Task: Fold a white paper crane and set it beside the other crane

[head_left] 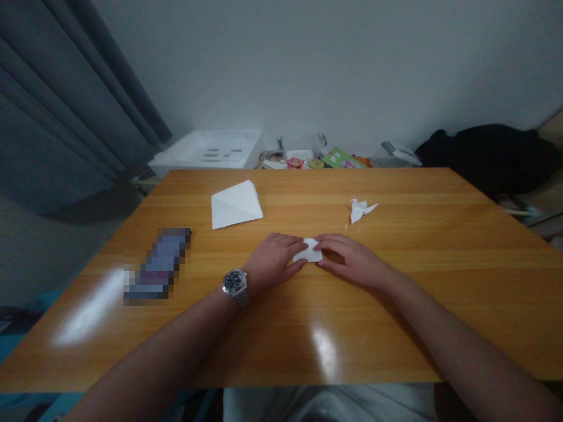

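A small folded piece of white paper (308,252) lies on the wooden table (272,328) between my hands. At its left side, my left hand (275,258) grips the edge between fingers and thumb; a metal watch (235,283) is on that wrist. My right hand (349,258) holds the opposite edge the same way, fingertips at the top and thumb at the bottom. Beyond my right hand stands a white origami crane (359,210), with tiny white scraps near it. Farther left is a stack of white paper sheets (236,205).
A phone-like device (160,264), pixelated, lies on the table's left part. Behind the far edge are a white foam box (211,146), a green packet (343,158) and other small items. Dark cloth (488,155) is heaped at the right; a grey curtain (65,105) hangs left.
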Motion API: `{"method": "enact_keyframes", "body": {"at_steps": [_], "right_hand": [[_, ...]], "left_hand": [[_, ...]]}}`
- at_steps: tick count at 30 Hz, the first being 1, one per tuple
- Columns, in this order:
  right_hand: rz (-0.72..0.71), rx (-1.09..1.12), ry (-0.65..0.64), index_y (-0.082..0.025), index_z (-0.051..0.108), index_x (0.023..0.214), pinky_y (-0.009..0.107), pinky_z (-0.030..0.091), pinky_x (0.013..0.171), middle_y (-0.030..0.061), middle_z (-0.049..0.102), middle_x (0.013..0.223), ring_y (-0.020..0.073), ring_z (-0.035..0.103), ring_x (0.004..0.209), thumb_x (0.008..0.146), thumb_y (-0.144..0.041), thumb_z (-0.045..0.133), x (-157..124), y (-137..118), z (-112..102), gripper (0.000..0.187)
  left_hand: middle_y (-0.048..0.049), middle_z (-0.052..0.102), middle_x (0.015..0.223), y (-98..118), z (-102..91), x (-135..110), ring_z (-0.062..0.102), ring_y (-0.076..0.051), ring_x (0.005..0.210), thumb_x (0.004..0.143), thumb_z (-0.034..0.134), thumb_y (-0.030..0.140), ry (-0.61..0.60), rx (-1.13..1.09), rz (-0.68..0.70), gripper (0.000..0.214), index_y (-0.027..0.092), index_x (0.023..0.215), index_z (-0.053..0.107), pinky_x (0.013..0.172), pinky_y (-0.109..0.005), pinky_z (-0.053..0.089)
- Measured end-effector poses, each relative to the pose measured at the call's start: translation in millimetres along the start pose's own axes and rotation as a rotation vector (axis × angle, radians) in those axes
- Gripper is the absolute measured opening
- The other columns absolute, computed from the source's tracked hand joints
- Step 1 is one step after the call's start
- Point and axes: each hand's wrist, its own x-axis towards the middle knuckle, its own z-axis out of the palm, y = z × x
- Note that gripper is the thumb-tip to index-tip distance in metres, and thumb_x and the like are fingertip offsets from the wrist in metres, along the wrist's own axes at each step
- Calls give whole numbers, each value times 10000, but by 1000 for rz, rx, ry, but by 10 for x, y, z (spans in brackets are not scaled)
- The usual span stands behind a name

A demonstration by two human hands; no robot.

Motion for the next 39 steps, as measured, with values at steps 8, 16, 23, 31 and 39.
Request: {"method": "enact_keyframes", "body": {"at_steps": [8,16,23,31,39], "right_hand": [[-20,3,7,-236,648,1220,469,460,1076,113,649,1316,261,579,1256,942,-386,624,6,-18,-2,316],[-3,-61,59,-221,693,1024,423,505,966,103,707,1176,252,643,1101,994,-308,519,77,-53,23,196],[171,-51,136,-231,660,1029,346,501,790,63,740,977,233,677,902,1020,-359,454,91,-111,28,243],[355,94,327,-220,616,856,281,425,574,15,676,740,179,604,628,959,-401,530,104,-23,75,225],[273,-93,390,-215,595,777,353,469,702,66,624,818,230,593,784,927,-347,554,113,179,66,204]], "left_hand": [[-76,706,1136,2,7,23,646,-235,1040,1020,469,333,10,34,-17,257,181,1141,637,962,-397,467],[-77,683,1099,30,-15,31,634,-237,1011,1013,482,353,28,20,-19,220,187,1090,606,952,-392,471],[-109,612,1201,42,32,33,604,-262,1080,956,588,400,132,-26,-148,370,174,1235,502,962,-406,488],[-107,575,1125,-16,83,13,581,-263,1029,874,699,407,168,-28,-276,379,166,1101,514,929,-420,504],[-93,476,1444,-30,57,-2,449,-273,1312,873,524,79,93,32,-65,582,282,1418,508,1140,-476,362]]}}
